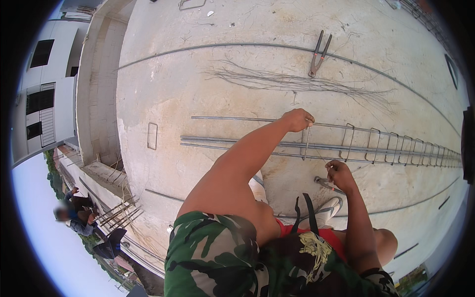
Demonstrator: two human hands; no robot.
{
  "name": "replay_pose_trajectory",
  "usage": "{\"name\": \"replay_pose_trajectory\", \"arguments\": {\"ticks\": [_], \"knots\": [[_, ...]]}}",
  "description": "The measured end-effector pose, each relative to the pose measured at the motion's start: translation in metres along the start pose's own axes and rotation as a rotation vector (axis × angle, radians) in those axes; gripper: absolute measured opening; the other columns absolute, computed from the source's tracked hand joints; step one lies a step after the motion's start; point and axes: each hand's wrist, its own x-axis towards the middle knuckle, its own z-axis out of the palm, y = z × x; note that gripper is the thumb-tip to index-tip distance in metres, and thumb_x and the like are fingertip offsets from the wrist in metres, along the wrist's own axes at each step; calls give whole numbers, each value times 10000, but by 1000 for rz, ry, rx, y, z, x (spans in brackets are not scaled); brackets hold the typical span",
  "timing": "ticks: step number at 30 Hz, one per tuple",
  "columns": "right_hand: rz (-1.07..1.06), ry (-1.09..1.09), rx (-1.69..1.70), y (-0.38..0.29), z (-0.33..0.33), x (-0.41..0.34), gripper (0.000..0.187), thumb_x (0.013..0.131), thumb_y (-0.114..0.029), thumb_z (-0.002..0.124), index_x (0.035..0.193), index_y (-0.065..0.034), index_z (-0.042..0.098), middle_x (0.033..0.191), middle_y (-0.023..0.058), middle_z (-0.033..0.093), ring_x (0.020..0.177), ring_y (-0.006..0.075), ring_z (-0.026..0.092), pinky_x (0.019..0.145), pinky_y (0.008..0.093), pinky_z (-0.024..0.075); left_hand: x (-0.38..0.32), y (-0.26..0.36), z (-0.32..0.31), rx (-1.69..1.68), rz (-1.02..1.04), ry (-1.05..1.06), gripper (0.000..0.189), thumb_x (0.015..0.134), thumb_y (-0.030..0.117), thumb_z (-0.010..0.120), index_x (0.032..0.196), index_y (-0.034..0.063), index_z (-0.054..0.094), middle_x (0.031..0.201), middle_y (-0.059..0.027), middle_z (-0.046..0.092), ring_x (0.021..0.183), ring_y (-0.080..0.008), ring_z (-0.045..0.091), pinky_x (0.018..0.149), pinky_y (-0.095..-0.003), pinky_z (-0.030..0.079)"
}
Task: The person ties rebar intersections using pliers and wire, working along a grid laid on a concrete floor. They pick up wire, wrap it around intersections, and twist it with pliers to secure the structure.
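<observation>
A rebar cage (349, 144) of long steel bars with rectangular stirrups lies across the concrete floor in front of me. My left hand (298, 120) grips the far corner of the end stirrup (307, 143), where it meets the far bar. On the near side, my right hand (338, 176) is raised beside the cage, its fingertips pinched on what looks like a thin tie wire (321, 157). Below that hand, a pair of end-cutting pincers (323, 182) lies on the floor, its handles partly hidden. Toward the left, the bars extend bare past the end stirrup and pass behind my left forearm.
Beyond the cage lie a bundle of tie wires (282, 81), a second pair of pincers (317, 59) and a long bar (237, 44). A loose stirrup (152, 136) rests at left. Another person (79, 213) sits near the slab edge by protruding rebar (120, 215).
</observation>
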Motion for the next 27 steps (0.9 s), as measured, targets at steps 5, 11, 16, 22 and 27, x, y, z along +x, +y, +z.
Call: {"name": "replay_pose_trajectory", "arguments": {"ticks": [5,11,16,22,27], "knots": [[3,36,126,-12,-4,4,262,875,-143,559,1052,40,618,681,105,614,566,153,605,443,316,467,3,5,-3,-26,-12,4,309,855,293,652,1117,133,688,1065,-158,678,1011,-325,626,887,-395,484],[178,209,509,-27,16,33,277,901,-165,583,1081,44,611,649,50,566,475,119,521,372,266,367,7,3,-4,-89,-74,-7,320,838,255,685,1107,83,679,975,-171,684,912,-272,635,818,-369,483],[83,226,676,-53,34,75,284,898,-175,600,1099,26,615,693,34,558,513,102,511,393,248,361,6,5,-4,-137,-116,-18,337,845,232,682,1130,55,658,915,-161,679,862,-225,629,769,-339,481],[1,114,802,-55,46,110,222,906,-196,602,1030,-17,642,726,12,565,586,90,528,466,232,399,7,1,-6,-166,-96,-11,325,845,218,691,1120,49,654,853,-125,661,773,-193,588,716,-333,467],[-15,36,761,-58,44,117,195,903,-227,614,920,-35,642,712,5,567,573,87,523,470,239,402,10,-7,-4,-239,-55,-24,269,855,181,680,1089,54,644,784,-74,618,713,-148,528,655,-304,434]]}}
